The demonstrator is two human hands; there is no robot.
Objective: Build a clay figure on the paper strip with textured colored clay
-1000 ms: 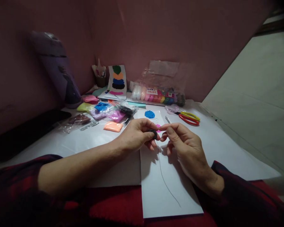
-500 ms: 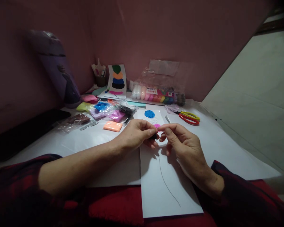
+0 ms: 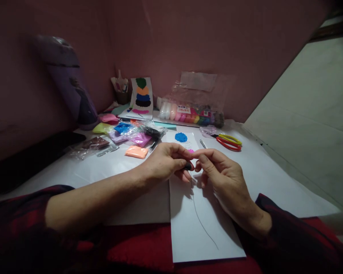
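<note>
Black clay (image 3: 187, 166) is pinched in my left hand (image 3: 171, 161), between the thumb and curled fingers. My right hand (image 3: 220, 171) is just beside it, thumb and index finger pressed together, the index tip at the left fingers; anything in that pinch is too small to make out. Both hands are above a long white paper (image 3: 200, 236) with a drawn curved line. Farther up this paper are a round blue clay patch (image 3: 181, 137) and a pink patch (image 3: 191, 151), partly hidden by my fingers.
Bagged clay, including an orange pack (image 3: 136, 152), lies left. Red-and-yellow scissors (image 3: 229, 142) lie right. Behind are a clay-decorated sheet (image 3: 143, 97), a multicolour clay bag (image 3: 188, 114) and a cup of tools (image 3: 121, 95). A purple container (image 3: 71, 91) stands far left.
The fingers of my left hand have shifted slightly, and more of the black clay shows. My right hand has barely moved.
</note>
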